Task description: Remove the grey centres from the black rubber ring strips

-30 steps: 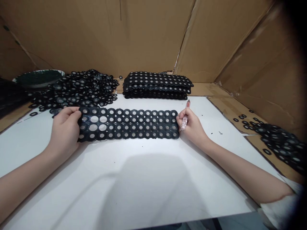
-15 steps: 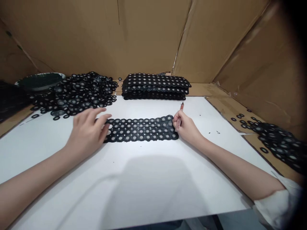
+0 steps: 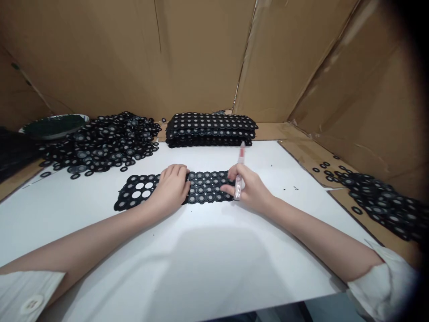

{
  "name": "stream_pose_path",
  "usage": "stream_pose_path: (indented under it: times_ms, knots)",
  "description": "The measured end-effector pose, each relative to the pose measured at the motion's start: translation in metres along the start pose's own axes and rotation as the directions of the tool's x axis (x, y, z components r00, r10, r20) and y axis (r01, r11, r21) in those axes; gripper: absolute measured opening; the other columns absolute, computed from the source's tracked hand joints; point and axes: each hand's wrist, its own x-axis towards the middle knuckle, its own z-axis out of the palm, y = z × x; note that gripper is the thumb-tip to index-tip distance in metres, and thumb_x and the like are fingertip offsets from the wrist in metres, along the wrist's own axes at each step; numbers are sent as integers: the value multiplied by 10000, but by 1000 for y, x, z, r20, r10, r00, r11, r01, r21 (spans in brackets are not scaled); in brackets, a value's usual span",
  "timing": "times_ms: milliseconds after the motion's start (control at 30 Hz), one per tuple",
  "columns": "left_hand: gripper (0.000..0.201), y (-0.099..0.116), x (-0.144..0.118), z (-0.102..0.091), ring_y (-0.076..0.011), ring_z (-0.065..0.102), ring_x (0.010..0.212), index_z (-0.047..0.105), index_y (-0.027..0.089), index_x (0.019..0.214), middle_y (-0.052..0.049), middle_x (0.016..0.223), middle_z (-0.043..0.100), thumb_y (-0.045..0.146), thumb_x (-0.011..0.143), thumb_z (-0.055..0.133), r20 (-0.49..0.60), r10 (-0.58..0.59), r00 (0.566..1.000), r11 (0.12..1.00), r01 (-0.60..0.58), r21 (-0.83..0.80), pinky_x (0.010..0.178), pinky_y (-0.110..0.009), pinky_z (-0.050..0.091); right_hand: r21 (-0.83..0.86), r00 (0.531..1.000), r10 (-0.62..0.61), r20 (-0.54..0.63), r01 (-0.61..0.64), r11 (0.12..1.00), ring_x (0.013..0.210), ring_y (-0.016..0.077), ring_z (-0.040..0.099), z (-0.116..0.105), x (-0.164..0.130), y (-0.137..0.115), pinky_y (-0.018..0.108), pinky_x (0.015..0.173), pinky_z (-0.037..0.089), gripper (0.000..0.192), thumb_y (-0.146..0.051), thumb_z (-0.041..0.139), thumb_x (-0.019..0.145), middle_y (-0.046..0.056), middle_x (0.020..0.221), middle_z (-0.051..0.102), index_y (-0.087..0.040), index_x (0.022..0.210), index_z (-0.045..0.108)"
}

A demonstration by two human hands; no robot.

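Note:
A sheet of joined black rings (image 3: 209, 188), several rows deep, lies flat on the white tabletop. Most of its ring centres are grey; a small group near the left end shows bright white. My left hand (image 3: 172, 185) rests across the middle of this sheet, fingers bent down over it and thumb on its surface. At the right end, my right hand (image 3: 248, 185) is closed round a slim pen-like tool (image 3: 241, 154) with a clear grip and a red part. The tool points up and away. My right thumb and fingertips touch the sheet or hover just above it; I cannot tell which.
Similar ring sheets (image 3: 211, 127) are stacked at the back. A heap of loose black rings (image 3: 114, 141) sits at the back left beside a shallow bowl (image 3: 55, 127). More black rings (image 3: 385, 203) lie on cardboard at the right. Cardboard walls (image 3: 201, 58) enclose the table.
My left hand has moved right from the sheet's left end onto its middle, uncovering the left end. My right hand has shifted slightly left and the tool stands more upright. The view has tilted a little.

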Motion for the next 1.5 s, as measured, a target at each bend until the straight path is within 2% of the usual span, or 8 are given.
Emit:
stream_pose_path:
  times_ms: [67,167,400,700,933,1100,1300,1500]
  knots:
    - [196,-6,1,-1,-230,486,949,480,168,961,-71,969,562,219,785,409,9,-58,998,985,59,-164,830,-387,379,159,991,-106,84,92,983,704,143,449,5,-2,-10,274,647,383,224,-350,556,752,29,786,483,-195,786,398]
    - [169,-12,5,-3,-200,517,881,475,203,924,-27,904,572,212,764,421,36,-127,991,937,132,-323,805,-360,392,255,975,-171,141,131,958,706,132,442,12,-3,-19,275,680,385,143,-326,462,816,16,747,468,-185,796,449]
    - [221,-17,12,-1,-202,556,853,563,218,921,-23,926,623,290,753,439,151,-224,963,858,269,-439,782,-332,400,261,977,-121,174,73,963,747,124,478,14,0,-20,290,730,397,238,-164,357,841,29,802,518,-179,990,541]
    - [199,-13,14,-1,-204,566,837,573,218,798,-1,855,644,368,735,458,172,-267,948,785,317,-533,775,-317,400,200,962,-148,228,103,974,686,115,456,24,1,-24,254,653,379,212,-157,342,850,22,753,501,-180,870,552]
    - [207,-11,11,1,-221,553,871,574,211,798,-16,858,641,356,732,443,179,-283,942,777,335,-533,798,-336,397,-22,969,-40,245,47,999,638,99,439,33,10,-38,233,570,293,182,-101,318,816,6,749,501,-179,781,478]
    - [209,-7,7,-8,-227,527,905,569,218,754,-16,859,624,354,743,411,263,-243,934,750,352,-559,812,-359,391,-45,972,-15,237,26,999,598,92,419,34,14,-42,225,531,273,169,-122,316,820,-2,745,498,-186,769,464]
    - [204,-4,0,-7,-240,449,982,516,202,872,-38,941,559,224,673,476,173,-199,965,897,250,-363,890,-415,315,29,974,-36,223,30,999,634,108,452,34,14,-39,230,572,319,186,-128,320,822,13,724,504,-182,749,483]
    - [208,-7,-1,-6,-226,457,985,515,189,905,-51,977,567,315,754,448,169,-194,966,870,249,-426,899,-393,320,273,988,-68,141,27,962,544,95,429,27,5,-31,233,536,351,222,-154,314,834,-9,612,477,-182,652,439]
